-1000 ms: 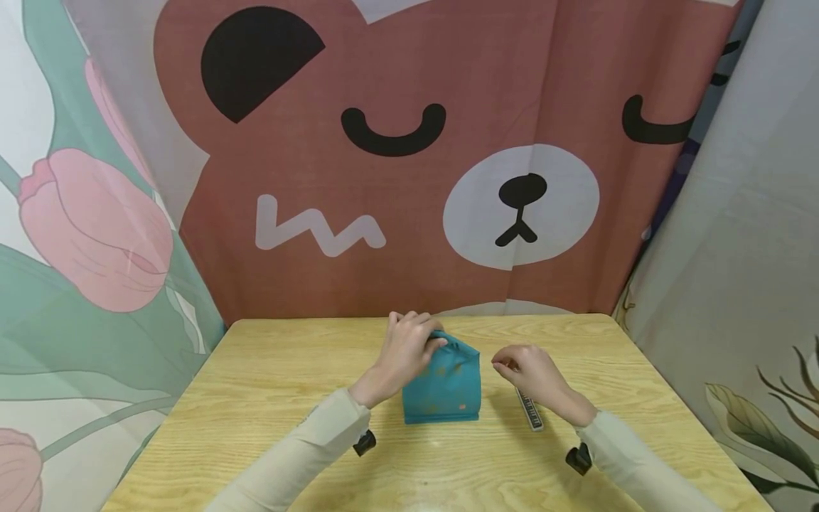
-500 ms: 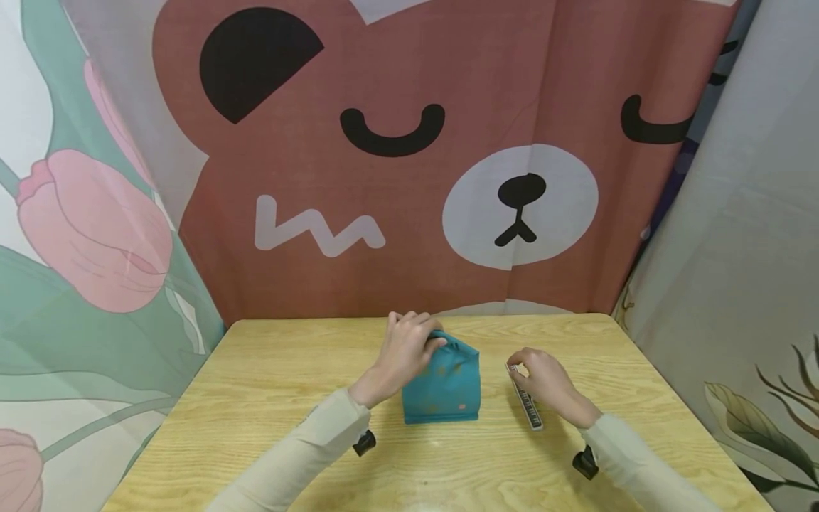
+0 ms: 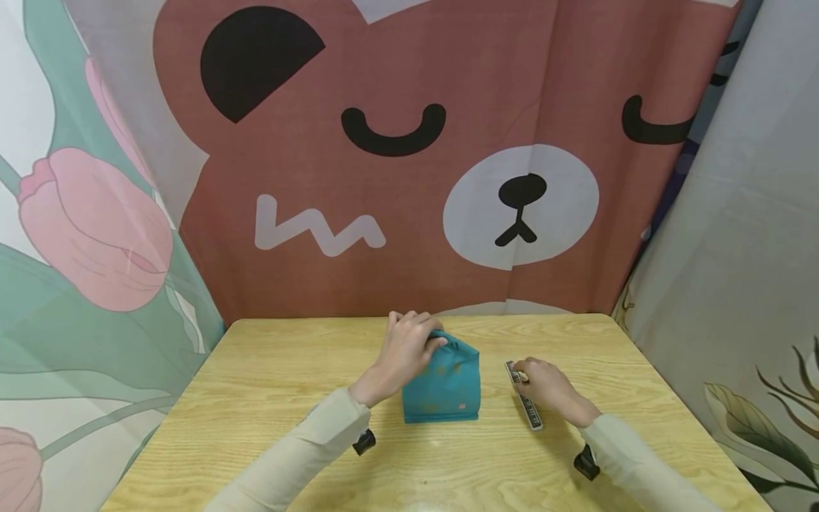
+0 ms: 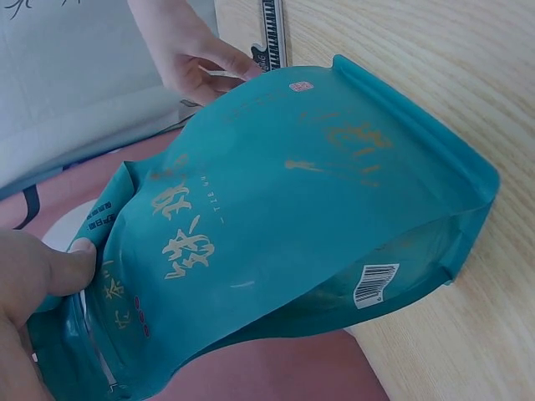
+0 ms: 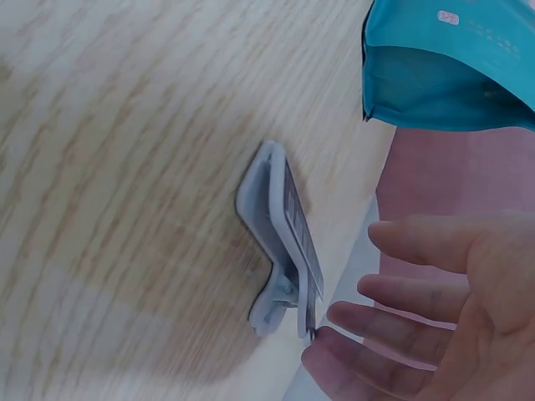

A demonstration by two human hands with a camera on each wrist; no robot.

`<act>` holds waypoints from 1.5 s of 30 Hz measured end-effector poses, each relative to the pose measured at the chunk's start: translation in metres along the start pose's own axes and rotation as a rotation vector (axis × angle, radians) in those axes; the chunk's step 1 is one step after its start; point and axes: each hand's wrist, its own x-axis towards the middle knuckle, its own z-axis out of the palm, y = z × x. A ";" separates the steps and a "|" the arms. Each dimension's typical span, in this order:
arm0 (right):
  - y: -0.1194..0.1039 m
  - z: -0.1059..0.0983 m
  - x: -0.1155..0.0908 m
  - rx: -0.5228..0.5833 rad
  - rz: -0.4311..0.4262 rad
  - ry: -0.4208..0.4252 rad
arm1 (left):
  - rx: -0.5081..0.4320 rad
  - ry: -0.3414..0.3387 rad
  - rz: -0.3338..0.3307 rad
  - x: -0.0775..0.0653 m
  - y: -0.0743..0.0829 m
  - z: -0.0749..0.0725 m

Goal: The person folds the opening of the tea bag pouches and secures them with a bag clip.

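Note:
A teal stand-up pouch (image 3: pixel 441 387) with gold lettering stands on the wooden table. My left hand (image 3: pixel 406 348) grips its folded top edge; in the left wrist view the thumb (image 4: pixel 71 267) presses on the pouch's upper end. To the right of the pouch lies a long bag clip (image 3: pixel 531 412) with a piano-key pattern. In the right wrist view the clip (image 5: pixel 288 242) rests on the table on its side, its two arms visible. My right hand (image 3: pixel 550 387) is at the clip, fingers loosely bent and spread, fingertips right by its handle end.
The wooden table (image 3: pixel 288 370) has its far edge against a curtain (image 3: pixel 409 277) printed with a bear. Flowered curtains (image 3: pixel 96 341) hang at the sides. Each wrist carries a small black camera, such as the right one (image 3: pixel 585 462).
My right hand has moved slightly right and lower, from beside the pouch to along the clip, uncovering the clip's far end. The left hand and pouch have stayed still.

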 end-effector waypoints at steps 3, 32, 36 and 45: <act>0.002 0.002 0.001 -0.011 -0.017 0.004 | -0.003 -0.002 -0.003 0.000 0.001 -0.001; 0.009 0.008 -0.002 -0.050 -0.031 0.000 | -0.009 0.007 -0.008 -0.001 0.001 0.000; 0.010 0.010 -0.002 -0.058 -0.025 -0.004 | -0.009 0.003 -0.010 -0.002 0.000 0.001; 0.010 0.011 -0.002 -0.058 0.001 0.003 | -0.019 0.009 -0.006 -0.001 0.000 0.002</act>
